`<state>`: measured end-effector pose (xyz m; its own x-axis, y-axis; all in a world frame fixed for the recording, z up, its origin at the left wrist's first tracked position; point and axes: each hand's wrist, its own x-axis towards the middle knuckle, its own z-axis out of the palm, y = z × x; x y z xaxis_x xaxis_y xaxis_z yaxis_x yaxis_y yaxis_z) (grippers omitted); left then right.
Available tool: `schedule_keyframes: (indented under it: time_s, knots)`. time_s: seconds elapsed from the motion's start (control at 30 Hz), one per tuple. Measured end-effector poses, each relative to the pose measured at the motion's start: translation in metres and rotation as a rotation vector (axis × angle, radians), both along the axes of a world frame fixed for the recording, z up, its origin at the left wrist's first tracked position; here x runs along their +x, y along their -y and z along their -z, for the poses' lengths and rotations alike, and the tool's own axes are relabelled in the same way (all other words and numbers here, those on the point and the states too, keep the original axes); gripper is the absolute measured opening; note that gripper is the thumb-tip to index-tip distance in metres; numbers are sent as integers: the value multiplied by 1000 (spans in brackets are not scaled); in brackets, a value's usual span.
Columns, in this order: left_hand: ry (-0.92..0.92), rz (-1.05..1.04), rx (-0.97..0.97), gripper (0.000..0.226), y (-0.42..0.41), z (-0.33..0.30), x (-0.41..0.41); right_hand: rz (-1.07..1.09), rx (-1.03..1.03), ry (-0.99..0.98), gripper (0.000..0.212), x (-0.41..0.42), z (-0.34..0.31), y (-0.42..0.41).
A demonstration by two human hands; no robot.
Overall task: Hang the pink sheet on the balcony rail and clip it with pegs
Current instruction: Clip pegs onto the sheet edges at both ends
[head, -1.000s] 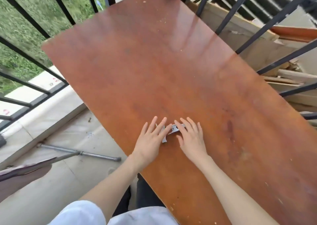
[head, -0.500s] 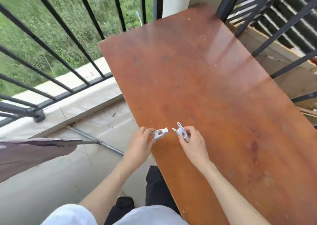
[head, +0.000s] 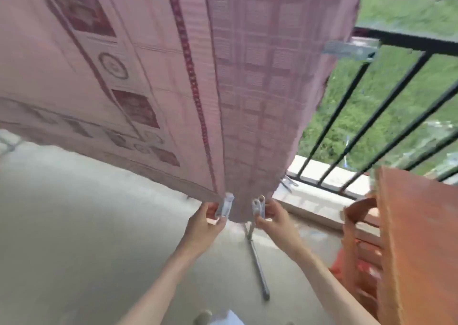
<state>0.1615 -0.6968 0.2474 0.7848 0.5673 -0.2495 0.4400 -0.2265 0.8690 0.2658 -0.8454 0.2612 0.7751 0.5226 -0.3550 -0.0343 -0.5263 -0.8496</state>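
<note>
The pink patterned sheet (head: 188,82) hangs down over the upper left and middle of the view, covering the rail behind it. The bare black balcony rail (head: 406,39) shows to its right, with a grey peg-like clip (head: 349,49) near the sheet's edge. My left hand (head: 203,223) pinches a white peg (head: 226,207) in front of the sheet's lower edge. My right hand (head: 275,219) pinches a second white peg (head: 259,207) just to the right of it. The frame is blurred by motion.
The reddish-brown board (head: 418,238) stands at the right edge, with orange-red items (head: 359,250) stacked against it. A grey metal rod (head: 257,262) lies on the concrete balcony floor (head: 74,225). Grass (head: 396,89) shows beyond the black bars.
The view has swung left from the brown board to the hanging sheet. Both hands, each carrying a peg picked up from the board, now hold the pegs in front of the sheet's lower edge.
</note>
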Motion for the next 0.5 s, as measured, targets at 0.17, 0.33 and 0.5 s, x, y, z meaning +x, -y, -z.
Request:
schedule_keyframes:
  time_s: [0.17, 0.33, 0.5]
  knots:
    - [52, -372, 77, 18, -151, -31, -88, -298, 106, 52, 26, -28, -40, -177]
    - [52, -648, 118, 29, -246, -39, -133, -463, 233, 42, 22, -45, -55, -316]
    - [97, -852, 128, 22, -343, -44, -157, -690, 292, 19, 5, -53, -65, -448]
